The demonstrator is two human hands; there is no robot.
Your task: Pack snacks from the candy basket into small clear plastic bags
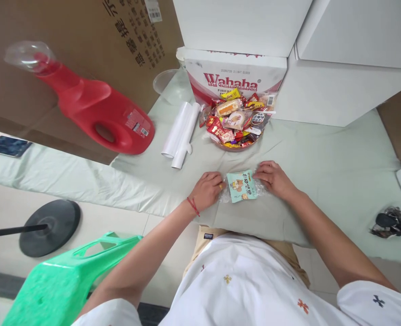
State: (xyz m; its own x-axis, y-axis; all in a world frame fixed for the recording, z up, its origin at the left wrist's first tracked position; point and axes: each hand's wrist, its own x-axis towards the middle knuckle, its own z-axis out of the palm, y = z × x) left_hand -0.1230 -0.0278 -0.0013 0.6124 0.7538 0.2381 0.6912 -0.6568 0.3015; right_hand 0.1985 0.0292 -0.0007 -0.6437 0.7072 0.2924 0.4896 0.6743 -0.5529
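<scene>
A small teal snack packet point(241, 186) with a squirrel cartoon and dark lettering lies on the cloth-covered table point(322, 154) right in front of me. Crinkled clear plastic film point(225, 196) shows at both its sides. My left hand point(206, 189), with a red string at the wrist, pinches the film at the packet's left edge. On the other side my right hand point(274, 180) has its fingers bent and closed on the film by the upper right corner. Whether the film is part of the packet or a separate sheet around it, I cannot tell.
Behind the packet stands a plate of wrapped snacks point(236, 120), against a Wahaha carton point(234, 68). To its left are white paper rolls point(182, 133), a clear bowl point(173, 86) and a red jug point(102, 113). Keys point(388, 222) lie at right; a green stool point(61, 280) stands below left.
</scene>
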